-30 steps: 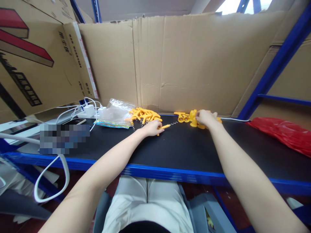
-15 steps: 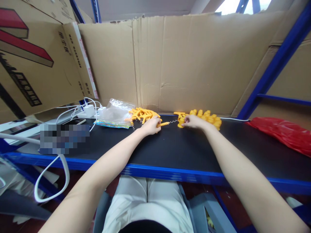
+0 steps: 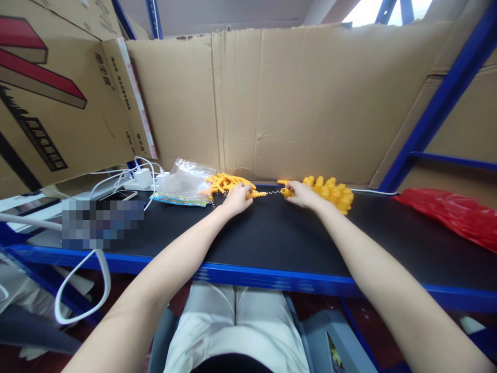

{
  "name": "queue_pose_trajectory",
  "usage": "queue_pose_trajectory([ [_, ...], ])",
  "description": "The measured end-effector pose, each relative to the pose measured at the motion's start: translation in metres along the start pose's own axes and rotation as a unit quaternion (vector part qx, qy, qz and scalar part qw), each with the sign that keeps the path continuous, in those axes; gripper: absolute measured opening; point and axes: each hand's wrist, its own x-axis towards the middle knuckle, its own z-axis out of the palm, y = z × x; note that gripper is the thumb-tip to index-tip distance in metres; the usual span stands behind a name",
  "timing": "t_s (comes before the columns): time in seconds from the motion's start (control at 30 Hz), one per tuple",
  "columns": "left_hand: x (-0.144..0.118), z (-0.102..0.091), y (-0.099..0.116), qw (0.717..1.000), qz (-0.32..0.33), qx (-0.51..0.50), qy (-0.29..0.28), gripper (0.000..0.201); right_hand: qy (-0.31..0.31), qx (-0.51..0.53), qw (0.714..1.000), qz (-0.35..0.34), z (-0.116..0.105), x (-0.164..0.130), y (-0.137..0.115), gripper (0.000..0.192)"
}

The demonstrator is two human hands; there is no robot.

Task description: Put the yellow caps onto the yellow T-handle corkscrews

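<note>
Cardboard sheets (image 3: 310, 98) are seen lining the back of a blue-framed shelf whose black work surface (image 3: 272, 238) runs the width of the frame. At its far edge a thin metal spring (image 3: 274, 193) is stretched between two small orange plastic pieces, one at each end. The spiral-shaped piece (image 3: 258, 195) at the left end is pinched in the left hand (image 3: 237, 198), whose fingers are curled closed around it. The stubby piece (image 3: 286, 192) at the right end is gripped by the right hand (image 3: 303, 195), the fingers likewise folded tight on it. Both hands are rested low on the surface, close to the cardboard.

Just behind the left hand a loose pile of curved orange sticks (image 3: 225, 183) is heaped; just beside the right hand a cluster of chunkier yellow-orange parts (image 3: 333, 189) is gathered against the back wall. A crumpled clear plastic bag (image 3: 186, 178) is laid over a colourful printed sheet to the left of the sticks. Farther left, a white charger (image 3: 142, 177) with looping white cables (image 3: 83, 298) and a phone (image 3: 120, 195) are seen at the shelf end. A red plastic bag (image 3: 450, 215) is spread on the surface well to the right. Pale trousers (image 3: 233, 321) are visible below the shelf edge.
</note>
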Motion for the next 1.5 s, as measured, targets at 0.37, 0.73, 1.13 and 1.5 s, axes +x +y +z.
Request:
queue_pose_trajectory([
  [0.37,0.001,0.001,-0.006,0.998,-0.050,0.015,0.018,0.021,0.027,0.003,0.995,-0.100,-0.010,-0.004,-0.017,0.029],
  [0.73,-0.002,-0.007,0.004,0.999,-0.039,0.011,0.020,0.030,0.043,0.007,0.989,-0.143,-0.005,-0.007,-0.031,0.032],
  [1.13,-0.002,-0.018,0.004,0.997,-0.064,0.047,0.009,0.025,0.038,0.026,0.986,-0.160,-0.002,-0.009,-0.040,0.039],
  [1.5,-0.002,-0.018,0.000,0.993,-0.035,0.106,0.024,0.025,0.037,0.133,0.974,-0.177,0.009,-0.004,-0.036,0.045],
])
